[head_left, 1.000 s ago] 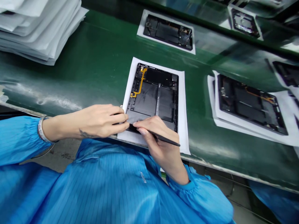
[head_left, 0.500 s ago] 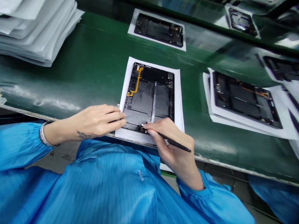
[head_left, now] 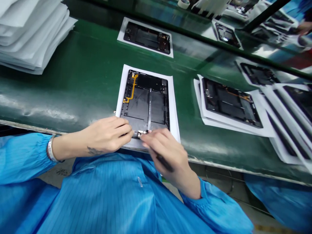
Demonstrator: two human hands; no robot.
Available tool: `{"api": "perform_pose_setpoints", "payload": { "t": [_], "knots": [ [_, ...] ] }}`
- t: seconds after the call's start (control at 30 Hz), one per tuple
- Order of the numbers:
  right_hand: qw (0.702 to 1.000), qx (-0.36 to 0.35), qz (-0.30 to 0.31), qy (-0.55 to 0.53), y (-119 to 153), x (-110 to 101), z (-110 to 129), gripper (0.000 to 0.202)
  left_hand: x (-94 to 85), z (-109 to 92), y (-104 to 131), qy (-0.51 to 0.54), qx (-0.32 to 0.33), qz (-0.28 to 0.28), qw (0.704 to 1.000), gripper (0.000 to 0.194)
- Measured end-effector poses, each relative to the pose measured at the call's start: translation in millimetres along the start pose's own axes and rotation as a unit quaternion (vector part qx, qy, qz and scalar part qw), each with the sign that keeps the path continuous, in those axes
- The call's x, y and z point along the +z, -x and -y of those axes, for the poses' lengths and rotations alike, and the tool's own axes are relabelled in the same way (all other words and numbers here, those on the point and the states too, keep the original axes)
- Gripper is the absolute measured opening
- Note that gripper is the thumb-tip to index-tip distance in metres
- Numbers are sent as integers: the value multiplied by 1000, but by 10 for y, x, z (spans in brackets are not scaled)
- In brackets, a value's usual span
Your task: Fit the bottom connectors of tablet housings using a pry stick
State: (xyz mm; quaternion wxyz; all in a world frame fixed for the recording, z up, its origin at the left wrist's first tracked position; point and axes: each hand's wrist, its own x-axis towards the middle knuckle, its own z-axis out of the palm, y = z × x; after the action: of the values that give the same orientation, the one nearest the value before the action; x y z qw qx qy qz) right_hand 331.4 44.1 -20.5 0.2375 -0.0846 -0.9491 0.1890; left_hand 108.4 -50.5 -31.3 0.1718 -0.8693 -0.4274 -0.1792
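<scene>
An opened tablet [head_left: 138, 109] lies on a white sheet [head_left: 174, 120] in front of me, with dark inner plates, a yellow flex cable [head_left: 133, 91] at its upper left and a grey ribbon cable [head_left: 149, 107] down its middle. My left hand [head_left: 107, 135] has its fingers curled together over the tablet's lower left corner; its thumb is hidden. Closed around a black stick-like tool [head_left: 164, 162], my right hand [head_left: 168, 151] is at the bottom edge, by a small metal connector [head_left: 141, 133]. The tool's tip cannot be made out.
A tall stack of white sheets [head_left: 31, 39] stands at the left of the green table [head_left: 92, 78]. Another opened tablet [head_left: 147, 37] lies behind. To the right, more opened tablets [head_left: 231, 102] rest on white sheets. A dark rail [head_left: 185, 35] crosses the back.
The whole view has shifted, so table things appear further left. My right hand has turned and the tool in it points more downward. The left hand has slid slightly along the tablet's bottom edge.
</scene>
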Motion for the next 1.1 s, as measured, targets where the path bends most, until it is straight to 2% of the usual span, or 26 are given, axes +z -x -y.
{"api": "perform_pose_setpoints", "payload": {
  "t": [0.1,0.17,0.33,0.43,0.5,0.57,0.63,0.7,0.73,0.8,0.9,0.97,1.0,1.03,1.1],
  "knots": [
    [991,-68,52,103,-19,-34,52,19,14,-11,15,-11,8,3,1000,28],
    [991,-78,50,101,-28,-40,47,18,11,-14,29,-10,5,5,1000,29],
    [1000,6,7,9,23,-1,-2,16,1,-14,27,4,-2,-2,1000,31],
    [1000,1,11,9,50,10,3,18,11,-25,31,15,-3,-4,1000,29],
    [999,1,-5,-31,49,9,-4,17,17,-33,48,29,-12,0,1000,26],
    [994,26,-42,-102,41,15,-27,17,13,-14,71,71,-33,17,997,28],
    [980,71,-93,-160,38,37,-55,18,-2,56,86,140,-98,24,985,34],
    [964,123,-138,-190,40,70,-75,17,-19,187,79,215,-209,1,954,41],
    [957,145,-155,-199,42,85,-80,17,-23,267,66,253,-271,-18,929,45],
    [946,171,-174,-211,44,107,-81,17,-22,430,21,340,-380,-38,859,56],
    [942,179,-183,-218,51,121,-85,17,0,610,-77,477,-465,-41,745,69],
    [937,184,-196,-226,68,143,-104,18,21,666,-155,529,-484,-54,695,77],
    [932,183,-208,-232,79,165,-120,18,33,675,-197,540,-488,-61,683,78],
    [927,180,-223,-240,90,194,-138,19,48,674,-242,539,-489,-59,683,74],
    [917,165,-254,-258,104,257,-170,20,85,653,-341,505,-486,-29,712,55]
  ]
}}
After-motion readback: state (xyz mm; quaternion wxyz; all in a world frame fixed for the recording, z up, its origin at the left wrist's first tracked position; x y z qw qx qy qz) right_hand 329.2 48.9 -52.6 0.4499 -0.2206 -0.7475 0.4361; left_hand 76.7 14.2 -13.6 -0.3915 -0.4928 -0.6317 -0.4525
